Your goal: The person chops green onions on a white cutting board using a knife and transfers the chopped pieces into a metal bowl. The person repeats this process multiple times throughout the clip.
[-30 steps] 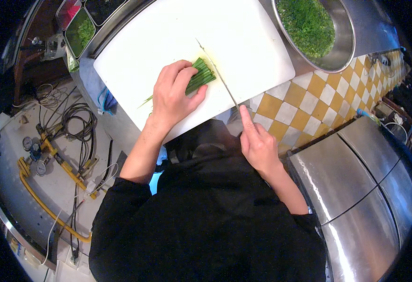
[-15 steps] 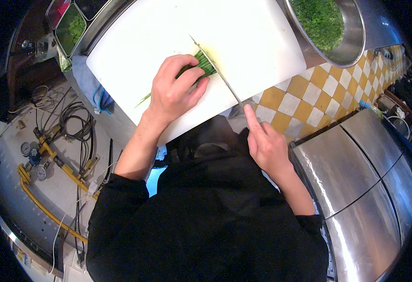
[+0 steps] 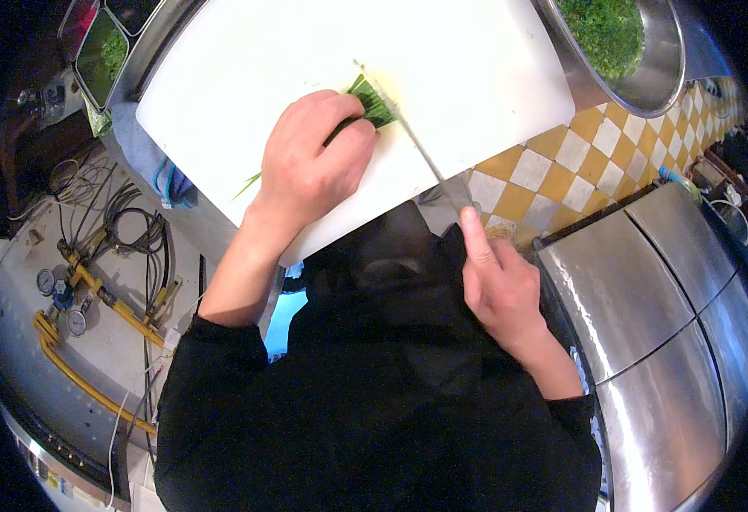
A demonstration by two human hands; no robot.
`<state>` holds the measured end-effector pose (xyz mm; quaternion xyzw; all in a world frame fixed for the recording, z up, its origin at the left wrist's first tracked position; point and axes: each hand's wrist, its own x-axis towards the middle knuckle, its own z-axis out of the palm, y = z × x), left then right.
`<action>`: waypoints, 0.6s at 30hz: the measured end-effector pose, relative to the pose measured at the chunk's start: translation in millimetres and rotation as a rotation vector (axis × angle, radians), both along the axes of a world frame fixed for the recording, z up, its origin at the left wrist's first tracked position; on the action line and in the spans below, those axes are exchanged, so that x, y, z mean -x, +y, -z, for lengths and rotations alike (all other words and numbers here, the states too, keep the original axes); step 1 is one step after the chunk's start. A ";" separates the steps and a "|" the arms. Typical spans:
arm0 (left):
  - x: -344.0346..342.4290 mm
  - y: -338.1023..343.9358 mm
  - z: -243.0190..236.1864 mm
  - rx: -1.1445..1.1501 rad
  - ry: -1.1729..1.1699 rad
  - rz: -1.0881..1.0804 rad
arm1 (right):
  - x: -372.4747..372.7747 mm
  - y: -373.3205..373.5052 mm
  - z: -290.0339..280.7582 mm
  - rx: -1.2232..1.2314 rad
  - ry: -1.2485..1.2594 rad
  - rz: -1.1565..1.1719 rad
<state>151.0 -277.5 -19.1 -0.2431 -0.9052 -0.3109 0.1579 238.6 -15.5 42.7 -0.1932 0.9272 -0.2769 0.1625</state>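
Observation:
Thin green stalks [image 3: 371, 102], which look like scallions or chives, lie bunched on a white cutting board [image 3: 468, 77]. My left hand [image 3: 316, 162] presses the bunch down with curled fingers and hides its middle; stray ends poke out on the left. Along the bunch's cut right end runs the blade of a kitchen knife [image 3: 421, 147]. My right hand [image 3: 504, 288] is closed round the knife's handle beyond the board's near edge, forefinger stretched along the top. The blade tip points up and left over the board.
A steel bowl [image 3: 672, 72] of chopped greens [image 3: 600, 34] stands right of the board. Small bins [image 3: 101, 61] sit at the upper left. Steel cabinet fronts [image 3: 613, 290] are at right; yellow pipes [image 3: 92, 388] and cables are on the left.
My right hand has drawn the knife back, down and to the right. My left hand stays on the stalks, its fingers curled a little tighter. The whole view has shifted slightly.

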 end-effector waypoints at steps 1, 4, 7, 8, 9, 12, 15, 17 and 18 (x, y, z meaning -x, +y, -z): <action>-1.0 -1.4 -2.5 0.023 -0.019 0.001 | 2.2 1.0 1.5 0.018 0.007 0.021; -1.8 -5.8 -6.0 -0.005 -0.068 0.012 | 8.7 2.6 4.5 0.017 -0.005 0.046; 1.4 -3.6 -14.4 -0.033 -0.087 -0.033 | 10.2 4.4 7.5 0.010 -0.034 0.032; 2.0 -2.8 -13.2 -0.032 -0.102 -0.038 | 9.6 4.0 9.5 0.012 -0.030 0.029; 3.5 -1.9 -11.6 -0.030 -0.117 -0.043 | 9.0 3.8 11.0 0.013 -0.025 0.027; 3.5 -2.1 -5.7 -0.030 -0.117 -0.048 | 6.8 3.7 15.0 0.009 -0.035 0.011; 2.4 -3.9 1.3 -0.029 -0.078 -0.037 | 6.6 2.9 15.4 0.004 -0.025 -0.021; 2.9 -4.0 3.6 -0.033 -0.052 -0.021 | 5.7 2.9 15.7 0.005 -0.030 -0.014; 3.5 -3.9 3.7 -0.040 -0.042 -0.013 | 5.7 2.9 15.6 0.005 -0.033 -0.012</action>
